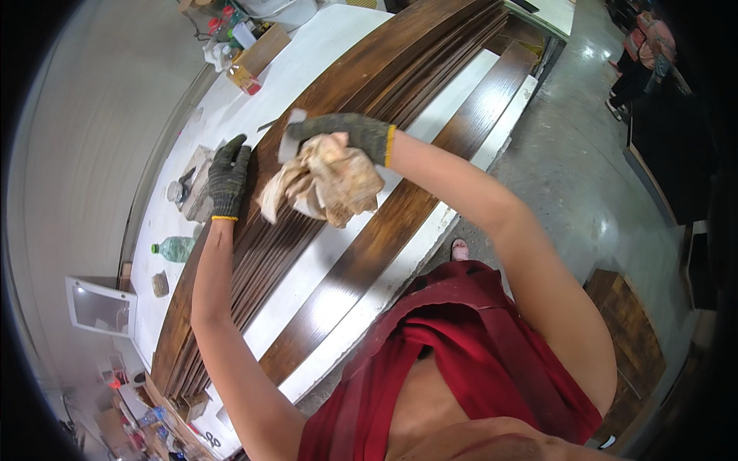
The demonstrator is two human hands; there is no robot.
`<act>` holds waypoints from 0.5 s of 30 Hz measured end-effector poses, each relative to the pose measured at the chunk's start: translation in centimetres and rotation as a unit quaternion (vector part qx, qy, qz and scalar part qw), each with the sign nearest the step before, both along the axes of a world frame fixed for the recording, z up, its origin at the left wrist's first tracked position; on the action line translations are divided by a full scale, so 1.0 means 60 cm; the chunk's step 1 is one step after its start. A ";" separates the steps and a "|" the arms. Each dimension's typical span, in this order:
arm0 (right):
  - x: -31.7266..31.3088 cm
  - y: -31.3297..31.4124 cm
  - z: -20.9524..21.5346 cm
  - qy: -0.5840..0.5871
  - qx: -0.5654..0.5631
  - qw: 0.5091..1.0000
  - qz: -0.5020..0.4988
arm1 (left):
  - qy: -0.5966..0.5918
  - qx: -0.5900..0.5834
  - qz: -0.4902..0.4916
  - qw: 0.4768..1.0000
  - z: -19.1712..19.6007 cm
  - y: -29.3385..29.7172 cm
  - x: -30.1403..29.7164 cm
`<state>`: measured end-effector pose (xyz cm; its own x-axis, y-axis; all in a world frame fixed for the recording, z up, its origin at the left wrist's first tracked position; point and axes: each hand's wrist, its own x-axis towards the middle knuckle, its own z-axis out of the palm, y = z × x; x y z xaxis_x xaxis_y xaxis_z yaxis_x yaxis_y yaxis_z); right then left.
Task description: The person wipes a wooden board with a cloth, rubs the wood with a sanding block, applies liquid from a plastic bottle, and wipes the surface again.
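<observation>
Both my hands wear dark grey-green knit gloves with yellow cuffs. My right hand [338, 132] is closed on a crumpled, stained beige rag [330, 180], which hangs over the stack of dark brown wooden planks [369, 54]. A small whitish piece [290, 138] shows at the fingertips; I cannot tell what it is. Along the far edge of the stack lies my left hand [229, 178], its fingers stretched out and nothing in them. Nearer to me, a single brown plank [384, 230] with a glossy finish lies apart on the white table [307, 376].
Beyond the stack are a green bottle [175, 249], a bottle of reddish liquid [243, 79] and a cardboard box [265, 48]. Scissors [210, 439] lie at the lower left. Another person [653, 42] is at the far right. Dark panels [669, 146] stand across the grey floor [565, 138].
</observation>
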<state>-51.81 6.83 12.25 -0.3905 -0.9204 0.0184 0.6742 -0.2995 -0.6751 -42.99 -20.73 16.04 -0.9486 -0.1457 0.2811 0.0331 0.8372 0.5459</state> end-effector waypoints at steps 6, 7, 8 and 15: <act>0.047 0.130 -0.174 -0.171 -0.243 0.955 0.023 | 0.083 -0.230 -0.123 0.962 0.015 0.059 0.045; 0.065 0.159 -0.193 -0.036 -0.200 0.977 -0.069 | 0.068 -0.069 -0.087 0.992 0.023 0.067 0.051; 0.094 0.193 -0.207 -0.068 -0.168 0.979 -0.097 | 0.049 0.086 -0.039 0.994 0.032 0.073 0.056; 0.223 0.357 -0.187 -0.079 0.044 0.978 -0.186 | 0.133 -0.108 -0.092 0.981 0.084 0.075 0.060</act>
